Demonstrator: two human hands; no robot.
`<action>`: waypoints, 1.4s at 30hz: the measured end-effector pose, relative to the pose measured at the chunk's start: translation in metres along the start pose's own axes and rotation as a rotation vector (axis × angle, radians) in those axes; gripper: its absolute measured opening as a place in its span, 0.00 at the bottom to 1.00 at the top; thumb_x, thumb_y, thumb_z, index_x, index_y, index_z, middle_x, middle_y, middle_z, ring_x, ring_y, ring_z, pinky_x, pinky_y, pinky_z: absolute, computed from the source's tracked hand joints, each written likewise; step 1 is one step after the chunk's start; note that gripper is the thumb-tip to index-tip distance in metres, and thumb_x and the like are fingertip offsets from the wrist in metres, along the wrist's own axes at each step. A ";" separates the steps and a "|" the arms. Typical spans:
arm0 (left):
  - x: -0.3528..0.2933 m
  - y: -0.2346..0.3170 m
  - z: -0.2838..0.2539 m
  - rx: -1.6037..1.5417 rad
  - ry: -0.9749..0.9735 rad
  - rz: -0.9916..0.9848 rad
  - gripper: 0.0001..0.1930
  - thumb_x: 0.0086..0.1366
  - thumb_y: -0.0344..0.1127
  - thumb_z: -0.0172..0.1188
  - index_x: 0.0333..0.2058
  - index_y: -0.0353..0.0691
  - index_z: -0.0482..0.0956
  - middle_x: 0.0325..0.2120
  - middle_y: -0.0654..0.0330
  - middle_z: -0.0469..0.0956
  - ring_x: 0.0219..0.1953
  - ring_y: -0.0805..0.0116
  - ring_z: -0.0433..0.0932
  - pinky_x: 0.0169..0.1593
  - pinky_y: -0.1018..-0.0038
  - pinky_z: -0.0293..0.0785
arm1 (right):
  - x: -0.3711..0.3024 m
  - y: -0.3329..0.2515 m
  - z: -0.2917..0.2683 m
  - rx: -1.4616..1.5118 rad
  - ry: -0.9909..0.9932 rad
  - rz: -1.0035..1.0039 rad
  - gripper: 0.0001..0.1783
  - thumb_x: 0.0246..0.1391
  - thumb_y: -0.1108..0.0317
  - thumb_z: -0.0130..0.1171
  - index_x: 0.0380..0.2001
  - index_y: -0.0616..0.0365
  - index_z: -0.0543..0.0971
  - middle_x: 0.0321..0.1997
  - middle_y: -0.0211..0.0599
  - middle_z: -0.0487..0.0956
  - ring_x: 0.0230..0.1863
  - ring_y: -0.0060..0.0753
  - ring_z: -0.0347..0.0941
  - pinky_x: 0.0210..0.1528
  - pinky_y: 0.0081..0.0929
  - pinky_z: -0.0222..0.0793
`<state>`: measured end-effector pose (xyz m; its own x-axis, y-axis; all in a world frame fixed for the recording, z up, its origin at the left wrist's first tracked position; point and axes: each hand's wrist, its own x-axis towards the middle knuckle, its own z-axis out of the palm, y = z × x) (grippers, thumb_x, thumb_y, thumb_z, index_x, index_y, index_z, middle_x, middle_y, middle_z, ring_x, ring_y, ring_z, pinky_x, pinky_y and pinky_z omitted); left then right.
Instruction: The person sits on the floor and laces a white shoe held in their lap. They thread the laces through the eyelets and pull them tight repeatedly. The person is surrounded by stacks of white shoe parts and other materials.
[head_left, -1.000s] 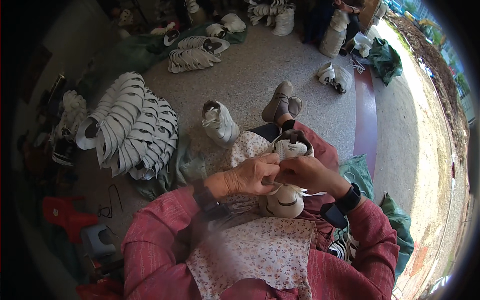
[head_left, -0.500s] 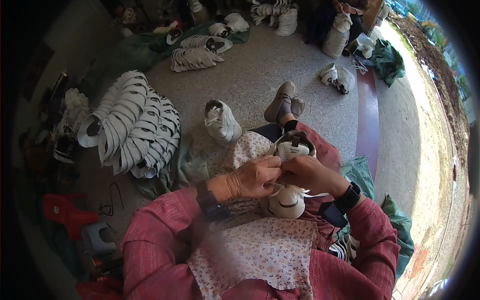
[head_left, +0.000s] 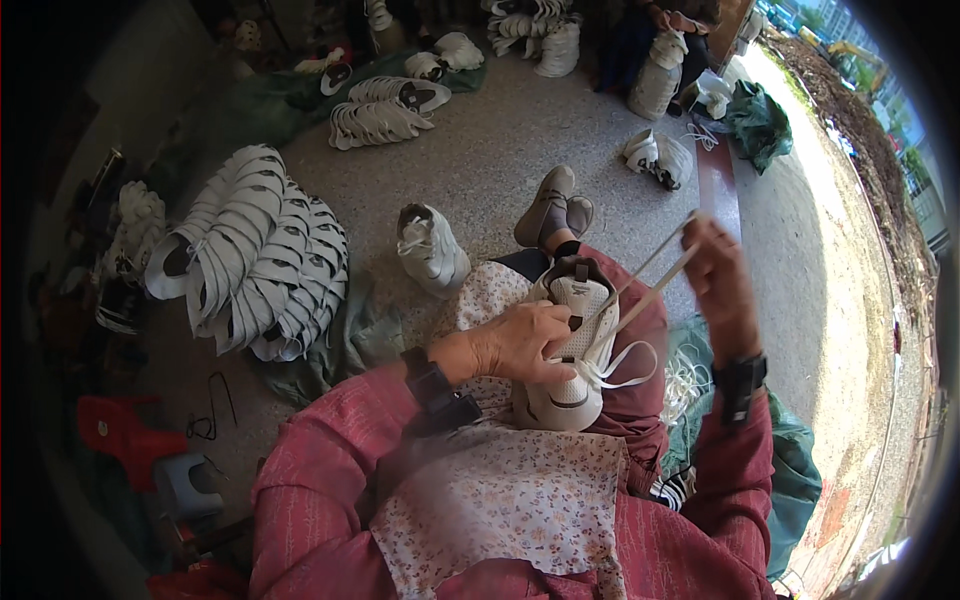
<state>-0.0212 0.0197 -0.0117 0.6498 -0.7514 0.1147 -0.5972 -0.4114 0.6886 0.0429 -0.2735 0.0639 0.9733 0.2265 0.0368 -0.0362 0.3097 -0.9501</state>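
A white sneaker (head_left: pixel 563 408) rests on my lap, its toe toward me and its heel opening away. My left hand (head_left: pixel 522 343) grips it across the side, with the thumb near the lower eyelets. Raised out to the right, my right hand (head_left: pixel 718 280) is closed on a white shoelace (head_left: pixel 650 296), slightly blurred. Two strands of the lace run taut from the sneaker's eyelets up to the fingers. Another length of lace loops loosely at the sneaker's right side. Under the sneaker lies a flowered apron (head_left: pixel 500 500).
A laced white shoe (head_left: pixel 432 250) stands on the floor ahead. Left of it, stacked shoe uppers (head_left: pixel 255 255) form a large pile. A red stool (head_left: pixel 125 430) is at the far left. Loose laces (head_left: pixel 685 385) lie on green sacking at my right. Another person's hands (head_left: pixel 680 20) show at the back.
My right hand has swung from the sneaker out to the right and up, drawing the lace taut. My left hand has gone from pinching at the laces to gripping the sneaker's side.
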 end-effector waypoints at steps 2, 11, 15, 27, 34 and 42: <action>0.006 0.004 -0.001 0.028 -0.036 -0.006 0.24 0.53 0.53 0.69 0.21 0.38 0.70 0.27 0.58 0.70 0.34 0.56 0.74 0.39 0.63 0.70 | 0.010 -0.054 -0.027 0.186 -0.034 -0.179 0.08 0.70 0.68 0.50 0.43 0.62 0.73 0.26 0.23 0.67 0.18 0.09 0.55 0.16 0.11 0.54; -0.002 0.019 0.000 -0.013 0.191 -0.019 0.26 0.47 0.48 0.76 0.38 0.41 0.75 0.38 0.57 0.71 0.35 0.60 0.75 0.41 0.65 0.73 | -0.018 -0.064 0.068 -0.158 -0.187 -0.129 0.08 0.67 0.68 0.57 0.39 0.63 0.78 0.31 0.30 0.76 0.25 0.20 0.77 0.25 0.20 0.77; -0.004 0.038 -0.021 -0.254 0.345 -0.024 0.42 0.52 0.48 0.76 0.61 0.39 0.65 0.57 0.51 0.66 0.59 0.57 0.69 0.62 0.64 0.66 | -0.032 -0.043 0.090 -0.375 -0.301 -0.044 0.05 0.63 0.72 0.62 0.39 0.62 0.80 0.31 0.27 0.79 0.29 0.15 0.76 0.31 0.15 0.72; 0.013 0.085 -0.054 -0.980 0.461 -0.049 0.30 0.76 0.48 0.50 0.66 0.31 0.60 0.54 0.52 0.75 0.60 0.65 0.73 0.66 0.67 0.65 | -0.030 -0.026 0.101 -0.415 -0.194 -0.174 0.04 0.62 0.72 0.63 0.37 0.61 0.80 0.30 0.24 0.80 0.32 0.13 0.74 0.33 0.17 0.70; 0.014 0.066 -0.035 -1.299 0.460 -0.229 0.21 0.78 0.49 0.46 0.51 0.34 0.74 0.39 0.59 0.80 0.41 0.70 0.81 0.49 0.70 0.78 | -0.031 0.000 0.107 -0.783 -0.105 -0.537 0.05 0.57 0.74 0.65 0.36 0.61 0.79 0.32 0.35 0.79 0.29 0.25 0.79 0.31 0.26 0.73; 0.013 0.061 -0.034 -1.430 0.350 -0.268 0.14 0.76 0.46 0.51 0.43 0.41 0.76 0.23 0.69 0.72 0.20 0.82 0.67 0.22 0.83 0.60 | -0.027 0.025 0.103 -0.688 -0.112 -0.580 0.11 0.53 0.74 0.69 0.40 0.58 0.80 0.33 0.29 0.76 0.31 0.22 0.76 0.32 0.22 0.72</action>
<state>-0.0337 0.0025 0.0561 0.8628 -0.4942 -0.1065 0.3738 0.4816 0.7927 -0.0079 -0.1769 0.0705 0.7675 0.3064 0.5631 0.6314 -0.2087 -0.7469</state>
